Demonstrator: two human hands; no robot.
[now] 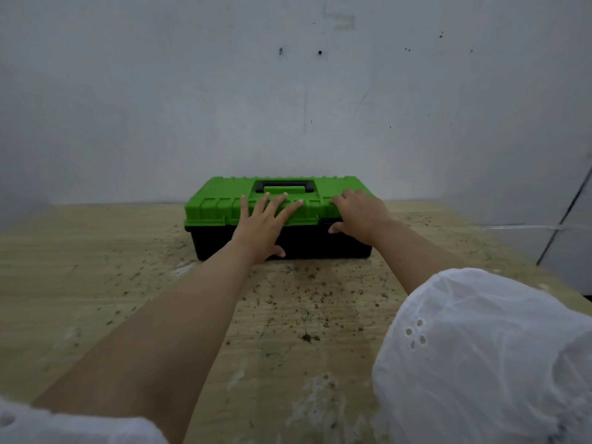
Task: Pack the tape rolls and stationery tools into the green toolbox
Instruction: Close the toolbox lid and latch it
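Green toolbox sat closed at far middle of table, back near wall. Left hand lay flat on lid, fingers spread straight, thumb on black base. Right hand curled over lid front edge, thumb on base below.

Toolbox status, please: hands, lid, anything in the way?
Left hand flat on lid, fingers spread. Right hand grips lid's front edge, thumb below. Green toolbox shut, on table. Nothing blocking the lid.
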